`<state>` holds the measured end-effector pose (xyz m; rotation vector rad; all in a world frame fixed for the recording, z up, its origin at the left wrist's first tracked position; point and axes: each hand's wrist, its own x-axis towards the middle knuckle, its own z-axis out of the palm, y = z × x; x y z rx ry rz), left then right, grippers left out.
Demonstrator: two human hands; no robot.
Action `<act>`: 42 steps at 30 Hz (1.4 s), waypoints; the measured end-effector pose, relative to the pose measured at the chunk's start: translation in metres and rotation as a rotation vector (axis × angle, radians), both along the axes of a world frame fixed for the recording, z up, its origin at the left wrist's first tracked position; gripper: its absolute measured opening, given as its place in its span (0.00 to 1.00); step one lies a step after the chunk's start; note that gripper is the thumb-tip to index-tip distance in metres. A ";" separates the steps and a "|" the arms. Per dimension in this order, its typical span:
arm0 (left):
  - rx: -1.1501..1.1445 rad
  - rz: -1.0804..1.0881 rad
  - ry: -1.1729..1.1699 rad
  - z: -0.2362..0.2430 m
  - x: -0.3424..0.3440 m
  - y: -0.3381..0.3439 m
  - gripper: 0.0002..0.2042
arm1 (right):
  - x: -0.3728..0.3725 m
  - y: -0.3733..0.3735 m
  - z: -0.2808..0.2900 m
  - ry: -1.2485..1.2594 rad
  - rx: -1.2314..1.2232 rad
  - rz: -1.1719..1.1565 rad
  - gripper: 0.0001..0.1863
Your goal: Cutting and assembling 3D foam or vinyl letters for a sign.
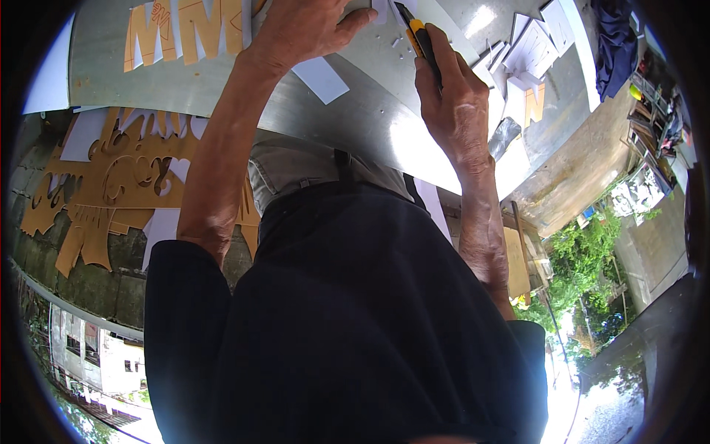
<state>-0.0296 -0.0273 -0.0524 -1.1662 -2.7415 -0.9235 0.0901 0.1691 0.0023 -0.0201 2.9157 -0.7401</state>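
Note:
My right hand [457, 103] grips a yellow and black utility knife [420, 41], its blade pointing up and to the left. At the top edge, my left hand [303, 29] is over the grey metal tabletop [370, 96] with its thumb stretched out to the right. Its other fingers are mostly cut off by the frame. A small white board piece [381, 10] shows between the left thumb and the blade. Partly under the left hand lies a white strip [322, 80]. Small white scraps are scattered near the blade.
Letter-shaped tan and white cut-outs [188, 33] lie at the table's far left. Several white board pieces [532, 48] are heaped at the right, near dark blue cloth [617, 48]. Below the table at left, cut-out tan sheets [129, 177] lie on the ground.

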 end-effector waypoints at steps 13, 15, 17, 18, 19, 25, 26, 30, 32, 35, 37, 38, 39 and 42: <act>0.034 0.047 -0.048 -0.009 0.006 0.002 0.31 | -0.008 -0.005 -0.003 0.015 0.084 0.015 0.21; 0.061 0.047 -0.051 -0.011 0.005 0.002 0.31 | -0.010 -0.004 -0.004 0.013 0.094 0.015 0.21; 0.043 0.056 -0.041 -0.010 0.006 0.002 0.31 | -0.012 -0.004 -0.003 -0.003 0.070 0.010 0.20; 0.022 0.063 -0.030 -0.009 0.006 0.002 0.31 | -0.013 -0.005 0.000 -0.003 0.073 0.012 0.20; 0.021 0.065 -0.031 -0.010 0.006 0.002 0.31 | -0.015 -0.006 0.002 -0.035 0.070 -0.002 0.20; 0.052 0.056 -0.082 -0.012 0.005 0.001 0.32 | -0.017 -0.009 0.007 -0.088 0.072 -0.021 0.21; 0.056 0.054 -0.080 -0.012 0.005 0.000 0.32 | -0.017 -0.009 0.008 -0.096 0.073 -0.024 0.21; 0.057 0.059 -0.081 -0.010 0.005 0.002 0.32 | -0.018 -0.008 0.008 -0.082 0.089 -0.012 0.21; 0.067 0.053 -0.084 -0.012 0.005 0.001 0.31 | -0.018 -0.009 0.008 -0.082 0.112 0.004 0.21; 0.087 0.038 -0.080 -0.012 0.004 0.000 0.31 | -0.017 -0.012 0.008 -0.070 0.145 0.014 0.21; 0.097 0.032 -0.074 -0.010 0.004 0.001 0.31 | -0.018 -0.014 0.009 -0.068 0.162 0.014 0.20; 0.084 0.040 -0.064 -0.009 0.005 0.001 0.31 | -0.018 -0.015 0.010 -0.065 0.177 0.013 0.20; 0.071 0.048 -0.054 -0.008 0.005 0.001 0.31 | -0.018 -0.015 0.010 -0.066 0.179 0.014 0.20; 0.084 0.050 -0.054 -0.011 0.005 0.000 0.30 | -0.018 -0.016 0.009 -0.068 0.187 0.018 0.20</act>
